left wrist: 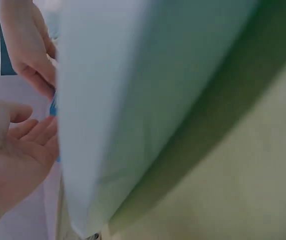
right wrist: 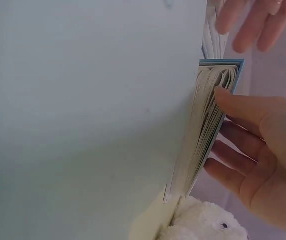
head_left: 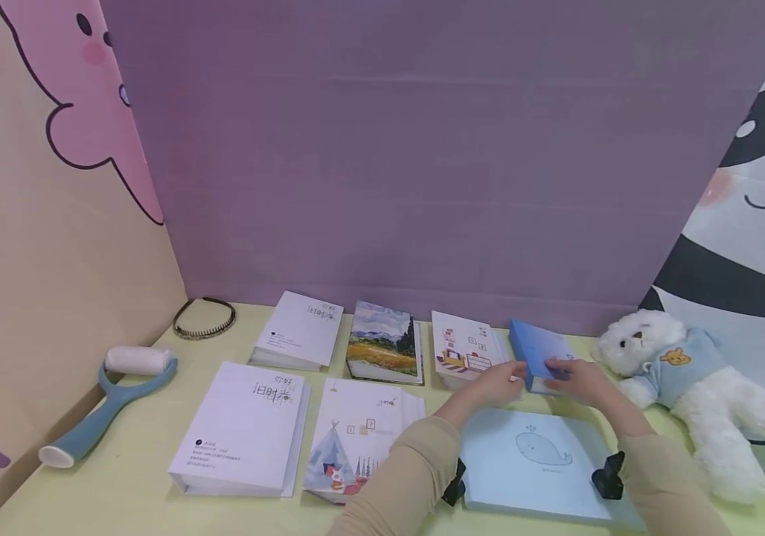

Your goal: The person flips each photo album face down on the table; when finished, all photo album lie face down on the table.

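Observation:
A small blue photo album (head_left: 535, 344) lies at the back right of the table, its thick bundle of page edges (right wrist: 208, 115) facing the right wrist camera. My right hand (head_left: 583, 381) grips its near right side, the thumb (right wrist: 233, 102) at the page edges and the fingers over the cover. At its left near corner is my left hand (head_left: 498, 383), fingers loosely extended and palm turned inward, holding nothing. Close below both hands lies a large pale blue album (head_left: 523, 461) with a whale drawing. It fills much of both wrist views.
Left of the blue album, a white illustrated album (head_left: 463, 342), a landscape-painting album (head_left: 382, 342) and a white album (head_left: 305, 327) form a row. In front lie a larger white album (head_left: 242, 424) and a tent-picture album (head_left: 349, 439). A plush bear (head_left: 690, 380), lint roller (head_left: 114, 402) and headband (head_left: 205, 331) flank them.

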The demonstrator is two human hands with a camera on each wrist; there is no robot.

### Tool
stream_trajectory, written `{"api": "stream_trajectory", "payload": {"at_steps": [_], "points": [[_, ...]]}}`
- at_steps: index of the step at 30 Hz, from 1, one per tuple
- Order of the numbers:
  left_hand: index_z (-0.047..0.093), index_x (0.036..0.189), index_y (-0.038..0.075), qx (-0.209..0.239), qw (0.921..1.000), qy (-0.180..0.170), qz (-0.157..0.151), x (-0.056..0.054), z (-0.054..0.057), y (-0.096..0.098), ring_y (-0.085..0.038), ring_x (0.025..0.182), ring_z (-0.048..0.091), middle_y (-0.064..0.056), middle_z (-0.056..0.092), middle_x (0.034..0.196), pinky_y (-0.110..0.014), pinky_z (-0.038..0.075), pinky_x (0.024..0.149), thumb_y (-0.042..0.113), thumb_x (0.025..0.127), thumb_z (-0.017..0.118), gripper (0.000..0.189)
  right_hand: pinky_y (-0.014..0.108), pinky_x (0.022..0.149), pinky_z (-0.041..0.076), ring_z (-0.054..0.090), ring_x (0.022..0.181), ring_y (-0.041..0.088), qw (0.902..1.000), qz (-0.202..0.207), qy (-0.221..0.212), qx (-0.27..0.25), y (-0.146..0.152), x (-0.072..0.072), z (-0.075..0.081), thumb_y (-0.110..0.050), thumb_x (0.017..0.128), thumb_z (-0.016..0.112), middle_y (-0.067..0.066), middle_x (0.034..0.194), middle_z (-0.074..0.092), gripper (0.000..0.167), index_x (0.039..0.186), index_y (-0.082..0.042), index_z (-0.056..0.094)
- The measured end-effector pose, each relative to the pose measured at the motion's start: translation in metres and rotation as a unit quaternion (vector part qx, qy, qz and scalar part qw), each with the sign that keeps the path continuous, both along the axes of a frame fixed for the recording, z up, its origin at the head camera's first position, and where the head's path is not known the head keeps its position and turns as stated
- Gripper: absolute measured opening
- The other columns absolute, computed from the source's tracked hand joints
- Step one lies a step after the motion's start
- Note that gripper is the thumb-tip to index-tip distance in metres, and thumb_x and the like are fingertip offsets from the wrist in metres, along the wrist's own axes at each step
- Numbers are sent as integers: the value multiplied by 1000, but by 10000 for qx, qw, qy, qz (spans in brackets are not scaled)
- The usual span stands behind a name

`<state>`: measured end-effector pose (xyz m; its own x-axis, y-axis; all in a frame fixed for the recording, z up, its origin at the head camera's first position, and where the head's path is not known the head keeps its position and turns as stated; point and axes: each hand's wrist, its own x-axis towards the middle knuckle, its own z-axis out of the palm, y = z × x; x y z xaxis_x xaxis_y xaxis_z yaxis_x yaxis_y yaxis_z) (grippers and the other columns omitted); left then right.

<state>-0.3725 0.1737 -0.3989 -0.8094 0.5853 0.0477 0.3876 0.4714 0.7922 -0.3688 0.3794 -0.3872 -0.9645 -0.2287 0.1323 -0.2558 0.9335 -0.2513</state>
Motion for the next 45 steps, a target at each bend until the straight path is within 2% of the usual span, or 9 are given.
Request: {"api": "stream_trajectory", "payload": {"at_steps": [4, 12, 16, 20, 25, 32, 36, 40, 45], "points": [[38, 143, 14, -81, 9996, -252, -117, 4, -6, 5, -12, 131, 43, 1, 51, 139, -22, 34, 107, 18, 98, 45, 45, 57, 86, 46, 49, 111, 52, 10000, -28, 47, 9, 1, 6, 0, -25, 82, 70, 34, 123, 53, 51, 121, 6, 58], [33, 146, 12, -247, 9976, -107, -644, 1, -17, 1, -12, 135, 37, 0, 39, 148, -20, 29, 110, 15, 100, 41, 47, 56, 87, 46, 53, 109, 48, 9999, -113, 101, -72, -5, 8, 0, -28, 79, 73, 30, 115, 60, 51, 115, 7, 62], [30, 148, 16, -271, 9968, -169, -729, 0, -18, -2, -11, 138, 33, 3, 35, 150, -21, 26, 112, 16, 100, 40, 49, 55, 86, 47, 55, 106, 47, 9998, -106, 174, -23, -8, 7, 3, -29, 79, 73, 29, 112, 63, 51, 112, 8, 63], [29, 148, 18, -353, 9965, -252, -709, 1, -14, -4, -10, 139, 30, 4, 35, 150, -20, 25, 112, 14, 98, 43, 52, 55, 84, 49, 57, 103, 47, 9997, -72, 228, 29, -11, 4, 4, -26, 78, 74, 28, 109, 64, 48, 110, 9, 64], [25, 149, 21, -511, 9959, -356, -658, 6, -12, -3, -11, 136, 36, 4, 35, 150, -22, 28, 111, 11, 94, 48, 60, 52, 81, 51, 60, 97, 43, 9994, 4, 338, 58, -10, 3, 1, -23, 78, 74, 25, 104, 66, 43, 107, 8, 66], [24, 149, 24, -546, 9973, -213, -448, 8, -11, 2, -9, 138, 31, 8, 32, 151, -23, 27, 112, 19, 101, 37, 50, 52, 80, 51, 61, 95, 42, 9985, 157, 517, -81, -9, 7, 2, -19, 79, 72, 25, 103, 67, 40, 106, 10, 66], [29, 148, 26, -335, 9991, -43, -274, 6, -14, 4, -11, 133, 41, 3, 44, 144, -22, 34, 108, 22, 101, 37, 48, 52, 79, 52, 62, 95, 43, 9972, 195, 630, -359, -9, 12, 5, -19, 80, 71, 28, 104, 66, 40, 107, 11, 65], [38, 144, 25, 124, 9998, -98, -122, 4, -15, 4, -13, 117, 55, -2, 56, 133, -21, 45, 94, 20, 99, 42, 46, 51, 79, 52, 62, 95, 44, 9955, 165, 721, -589, -9, 15, 6, -19, 82, 70, 29, 105, 65, 40, 108, 11, 65], [42, 142, 27, 497, 9987, -148, 18, 5, -11, 2, -8, 101, 56, 0, 51, 138, -19, 45, 80, 20, 98, 45, 44, 51, 77, 53, 63, 94, 44, 9915, 207, 947, -864, -8, 16, 9, -17, 84, 69, 29, 104, 65, 37, 108, 11, 65]]}}
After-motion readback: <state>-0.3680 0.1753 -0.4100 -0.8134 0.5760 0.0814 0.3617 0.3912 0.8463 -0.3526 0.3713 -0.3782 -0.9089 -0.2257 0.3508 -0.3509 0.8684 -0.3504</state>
